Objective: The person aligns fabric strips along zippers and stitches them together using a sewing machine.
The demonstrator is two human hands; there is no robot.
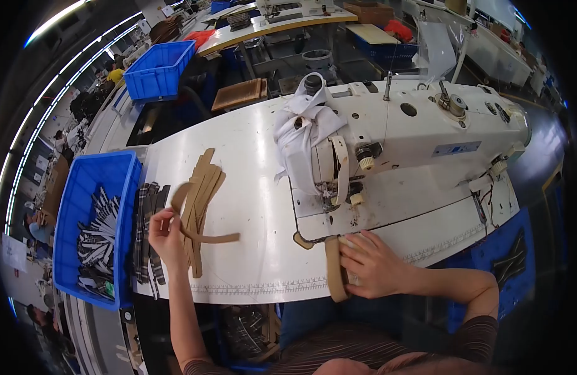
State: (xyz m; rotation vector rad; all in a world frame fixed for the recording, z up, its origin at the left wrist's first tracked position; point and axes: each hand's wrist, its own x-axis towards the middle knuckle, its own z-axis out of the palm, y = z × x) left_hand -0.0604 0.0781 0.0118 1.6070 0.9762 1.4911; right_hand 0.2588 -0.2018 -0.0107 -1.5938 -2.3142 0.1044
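My left hand [166, 239] pinches a tan fabric strip [214, 239], which curves up and out to the right from my fingers. Beneath it, a pile of flat tan strips [204, 187] lies on the white sewing table. My right hand [373, 265] is at the table's front edge, its fingers curled over a folded tan fabric band [334, 269] that hangs slightly past the edge. Just beyond that hand is the sewing machine [426, 131], its needle area [329, 194] partly covered by a white cloth [307, 125].
Dark plaid strips [148, 231] lie beside the tan pile. A blue bin [129, 169] at the left holds many plaid pieces. A printed ruler [263, 287] runs along the table's front edge. Another blue bin [160, 72] stands farther back, and a blue tray [522, 256] sits at lower right.
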